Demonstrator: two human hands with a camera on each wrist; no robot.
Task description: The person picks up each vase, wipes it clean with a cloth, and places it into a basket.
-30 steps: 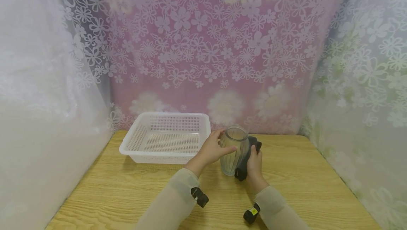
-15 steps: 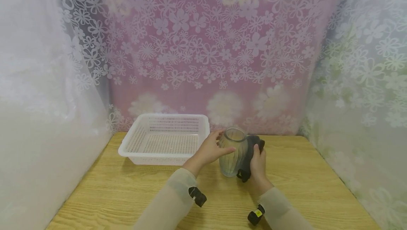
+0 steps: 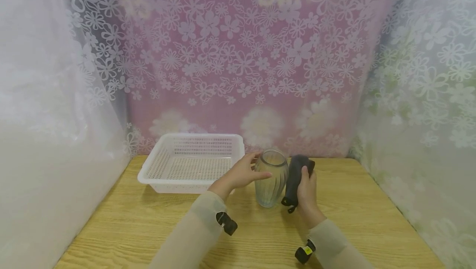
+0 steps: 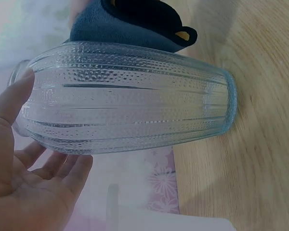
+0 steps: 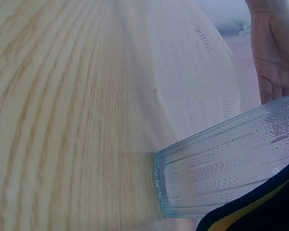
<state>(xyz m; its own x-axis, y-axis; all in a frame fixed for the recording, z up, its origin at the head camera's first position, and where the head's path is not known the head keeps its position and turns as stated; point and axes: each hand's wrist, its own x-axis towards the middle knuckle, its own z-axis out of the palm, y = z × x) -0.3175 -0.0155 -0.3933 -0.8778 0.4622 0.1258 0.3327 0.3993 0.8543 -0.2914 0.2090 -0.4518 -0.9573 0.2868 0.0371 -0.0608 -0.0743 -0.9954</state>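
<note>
A clear ribbed glass vase (image 3: 273, 188) stands upright, its mouth up; whether its base touches the table is hard to tell. My left hand (image 3: 239, 174) holds it from the left, thumb across the front and fingers along the far side. In the left wrist view, the thumb of that hand (image 4: 29, 178) lies near the neck of the vase (image 4: 130, 103). My right hand (image 3: 308, 192) grips a folded dark cloth (image 3: 295, 176) just right of the vase. A yellow inner side of the cloth (image 5: 267, 207) shows in the right wrist view. The right fingers are mostly hidden.
A white perforated plastic basket (image 3: 145, 176) sits at the back left of the wooden table (image 3: 260, 240), close to my left hand. Flower-patterned curtains (image 3: 223, 74) enclose the back and both sides.
My right hand has moved right with the dark cloth, from against the vase to a small gap beside it. My left hand and the vase have shifted only slightly left.
</note>
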